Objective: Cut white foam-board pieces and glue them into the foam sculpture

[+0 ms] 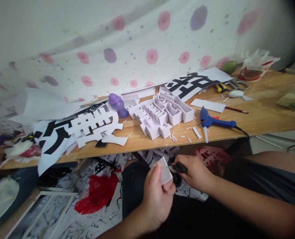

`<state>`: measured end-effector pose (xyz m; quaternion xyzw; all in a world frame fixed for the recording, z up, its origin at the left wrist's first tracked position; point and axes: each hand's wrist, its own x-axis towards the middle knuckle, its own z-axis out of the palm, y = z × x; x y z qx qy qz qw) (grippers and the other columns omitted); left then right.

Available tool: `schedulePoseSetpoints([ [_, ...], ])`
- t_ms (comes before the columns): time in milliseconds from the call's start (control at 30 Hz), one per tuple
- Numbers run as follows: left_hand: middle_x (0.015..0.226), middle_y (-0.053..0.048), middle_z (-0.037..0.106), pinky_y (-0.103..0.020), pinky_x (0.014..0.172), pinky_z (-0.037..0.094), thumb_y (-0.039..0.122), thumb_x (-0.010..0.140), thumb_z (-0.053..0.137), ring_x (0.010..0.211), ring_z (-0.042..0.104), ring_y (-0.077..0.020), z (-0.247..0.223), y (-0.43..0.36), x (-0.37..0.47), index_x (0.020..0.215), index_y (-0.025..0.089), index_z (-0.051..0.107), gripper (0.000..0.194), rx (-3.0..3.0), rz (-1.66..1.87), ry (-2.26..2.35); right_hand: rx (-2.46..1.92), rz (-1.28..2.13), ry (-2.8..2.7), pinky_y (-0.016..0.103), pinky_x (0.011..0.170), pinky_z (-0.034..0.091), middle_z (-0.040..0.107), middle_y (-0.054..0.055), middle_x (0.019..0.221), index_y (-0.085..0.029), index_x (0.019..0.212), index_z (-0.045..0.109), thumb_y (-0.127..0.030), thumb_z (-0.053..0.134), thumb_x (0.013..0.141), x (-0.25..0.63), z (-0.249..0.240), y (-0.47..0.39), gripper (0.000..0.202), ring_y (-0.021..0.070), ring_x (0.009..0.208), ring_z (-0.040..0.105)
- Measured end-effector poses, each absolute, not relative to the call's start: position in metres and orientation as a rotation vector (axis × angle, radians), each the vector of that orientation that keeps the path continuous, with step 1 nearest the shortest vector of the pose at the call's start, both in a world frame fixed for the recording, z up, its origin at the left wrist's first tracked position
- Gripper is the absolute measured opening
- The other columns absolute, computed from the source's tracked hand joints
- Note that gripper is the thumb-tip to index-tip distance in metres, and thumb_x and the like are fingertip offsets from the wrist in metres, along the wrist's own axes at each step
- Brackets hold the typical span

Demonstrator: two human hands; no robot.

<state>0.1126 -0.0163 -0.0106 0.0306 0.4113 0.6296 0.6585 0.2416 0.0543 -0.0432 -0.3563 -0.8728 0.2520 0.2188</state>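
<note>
My left hand (159, 192) is closed round a small white board piece (165, 171), held above my lap with one face turned up. At the right edge of that piece, my right hand (193, 171) grips a dark-handled tool (180, 167); its tip reaches toward the board, and whether they touch is hard to tell. Beyond the hands, a white walled letter form (162, 114) rests on the wooden table (142, 146). A blue glue gun (215, 122) lies to its right, with white scraps (172, 136) between them.
A purple bottle (118, 105) stands behind white cut-out characters (95, 124). Scissors (237, 85), a pencil (237, 110), a white strip (208, 105) and a tub (254, 69) are at the right. Below lie a red bag (97, 194) and paper scraps. Another person's leg shows at far left.
</note>
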Motion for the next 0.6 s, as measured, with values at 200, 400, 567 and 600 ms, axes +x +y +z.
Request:
schedulePoseSetpoints([
  [200, 0.048, 0.009, 0.041, -0.013, 0.036, 0.017, 0.031, 0.077, 0.064, 0.033, 0.028, 0.0000, -0.005, -0.010, 0.116, 0.073, 0.017, 0.040, 0.028, -0.035, 1.380, 0.888, -0.829, 0.685, -2.297, 0.022, 0.058, 0.032, 0.053, 0.001, 0.067, -0.016, 0.073, 0.048, -0.016, 0.044, 0.080, 0.239, -0.039, 0.050, 0.008, 0.0123, 0.060, 0.049],
  [400, 0.045, 0.009, 0.039, -0.012, 0.034, 0.016, 0.033, 0.071, 0.070, 0.032, 0.026, -0.0004, -0.003, -0.010, 0.118, 0.072, 0.017, 0.040, 0.033, -0.028, 1.325, 0.863, -0.831, 0.622, -2.249, 0.022, 0.058, 0.032, 0.053, 0.002, 0.067, -0.015, 0.073, 0.049, -0.016, 0.043, 0.080, 0.239, -0.041, 0.055, 0.009, 0.0127, 0.061, 0.050],
  [567, 0.043, 0.009, 0.035, -0.012, 0.034, 0.016, 0.032, 0.071, 0.070, 0.033, 0.025, -0.0009, -0.004, -0.014, 0.119, 0.069, 0.018, 0.038, 0.035, 0.007, 1.305, 0.835, -0.944, 0.696, -2.256, 0.022, 0.060, 0.032, 0.055, 0.001, 0.069, -0.015, 0.074, 0.050, -0.013, 0.050, 0.073, 0.237, -0.045, 0.058, 0.003, 0.0136, 0.065, 0.052],
  [600, 0.044, 0.009, 0.035, -0.012, 0.034, 0.017, 0.032, 0.071, 0.070, 0.034, 0.025, -0.0009, -0.004, -0.015, 0.119, 0.069, 0.018, 0.038, 0.034, 0.015, 1.298, 0.836, -0.982, 0.736, -2.264, 0.022, 0.061, 0.032, 0.057, 0.001, 0.071, -0.016, 0.075, 0.051, -0.011, 0.051, 0.071, 0.237, -0.045, 0.059, 0.006, 0.0142, 0.067, 0.054],
])
